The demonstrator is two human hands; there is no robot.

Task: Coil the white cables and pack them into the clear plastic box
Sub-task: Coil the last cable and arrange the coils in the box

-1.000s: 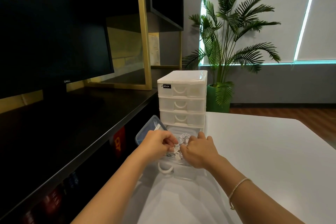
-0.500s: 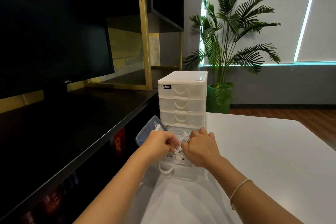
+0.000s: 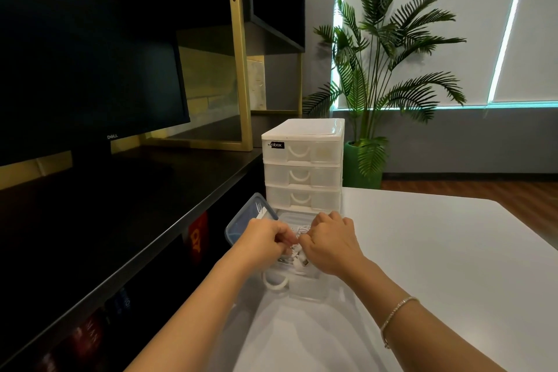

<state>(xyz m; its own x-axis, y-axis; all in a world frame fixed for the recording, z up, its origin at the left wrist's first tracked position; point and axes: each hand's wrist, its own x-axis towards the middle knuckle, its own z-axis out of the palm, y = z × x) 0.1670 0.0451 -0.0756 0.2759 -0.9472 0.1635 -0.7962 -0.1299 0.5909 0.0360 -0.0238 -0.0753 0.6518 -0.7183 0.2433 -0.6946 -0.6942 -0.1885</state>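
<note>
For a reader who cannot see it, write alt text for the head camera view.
Two hands, left hand and right hand, pinch a bundle of white cables over a clear drawer pulled out of a small white drawer unit on a white table.

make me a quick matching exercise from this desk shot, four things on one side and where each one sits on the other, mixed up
Things:
1. white cables
2. drawer unit
3. monitor
4. potted plant

Places:
A. on the dark shelf at the left
B. on the floor behind the white table's far edge
C. between the left hand and right hand
D. on the table just beyond the hands

Pairs: 1-C, 2-D, 3-A, 4-B
</note>
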